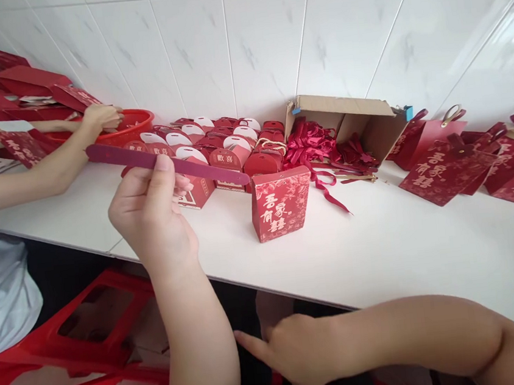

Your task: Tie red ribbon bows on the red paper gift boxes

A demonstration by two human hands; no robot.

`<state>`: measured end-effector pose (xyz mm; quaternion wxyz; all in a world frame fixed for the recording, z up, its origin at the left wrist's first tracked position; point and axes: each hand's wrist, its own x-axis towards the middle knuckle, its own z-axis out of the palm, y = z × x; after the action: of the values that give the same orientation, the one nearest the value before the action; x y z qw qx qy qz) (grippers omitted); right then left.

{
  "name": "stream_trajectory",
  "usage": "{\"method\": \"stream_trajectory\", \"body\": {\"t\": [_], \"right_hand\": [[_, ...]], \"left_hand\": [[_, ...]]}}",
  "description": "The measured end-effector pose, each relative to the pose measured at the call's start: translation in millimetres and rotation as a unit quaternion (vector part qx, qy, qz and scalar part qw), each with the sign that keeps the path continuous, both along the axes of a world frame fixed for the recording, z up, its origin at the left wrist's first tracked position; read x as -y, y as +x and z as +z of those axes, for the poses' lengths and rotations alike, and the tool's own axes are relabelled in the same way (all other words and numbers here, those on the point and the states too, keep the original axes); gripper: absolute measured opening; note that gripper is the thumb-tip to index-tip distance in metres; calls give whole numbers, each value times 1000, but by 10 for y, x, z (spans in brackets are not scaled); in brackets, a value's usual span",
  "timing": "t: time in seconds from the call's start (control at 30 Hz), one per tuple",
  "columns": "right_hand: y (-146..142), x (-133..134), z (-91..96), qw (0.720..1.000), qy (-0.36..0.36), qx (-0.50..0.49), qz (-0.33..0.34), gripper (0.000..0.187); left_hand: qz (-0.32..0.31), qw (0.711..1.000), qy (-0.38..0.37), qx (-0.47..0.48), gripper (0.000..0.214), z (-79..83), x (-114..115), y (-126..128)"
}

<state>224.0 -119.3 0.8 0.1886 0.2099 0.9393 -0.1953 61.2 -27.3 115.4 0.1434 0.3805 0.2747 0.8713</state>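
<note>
My left hand (153,209) is raised over the table's front edge, pinching a flat dark red strap (209,172) with rounded ends between thumb and fingers. The strap lies nearly level, and its right end is in front of a red gift box (282,205) with pale Chinese lettering that stands upright on the table. My right hand (296,350) is low, below the table edge. Its index finger is stretched out, the tip at my left forearm, touching or very close. The other fingers are curled and partly hidden, and no object shows in them.
Rows of small red boxes (230,158) stand behind the gift box. A cardboard box (344,107) on its side holds red ribbons (311,141). Strapped gift boxes (447,169) are at right. At left, a co-worker's hand (102,118) reaches into a red basin (141,119); red stools (100,319) stand below.
</note>
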Motion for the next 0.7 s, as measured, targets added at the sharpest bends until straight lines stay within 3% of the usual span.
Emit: {"method": "stream_trajectory", "body": {"t": [0.1,0.2,0.27,0.33,0.47,0.57,0.7], "right_hand": [[80,202,-581,983,6,172,-60,50],[316,205,-820,977,5,191,-95,33],[431,178,-792,981,23,152,-123,34],[451,184,-706,985,39,37,-167,42],[201,308,-653,960,38,-196,-198,72],[-92,362,-797,963,27,-191,-188,84],[-337,266,-1123,952,13,-92,-293,86]], "left_hand": [[3,1000,-6,-6,20,5,17,-18],[-1,1000,-7,-13,20,9,36,-27],[-5,1000,-5,-16,21,11,45,-30],[-2,1000,-5,-18,21,17,51,-33],[3,1000,0,7,21,38,59,-45],[-4,1000,1,29,21,51,57,-52],[-6,999,9,35,20,46,45,-47]]}}
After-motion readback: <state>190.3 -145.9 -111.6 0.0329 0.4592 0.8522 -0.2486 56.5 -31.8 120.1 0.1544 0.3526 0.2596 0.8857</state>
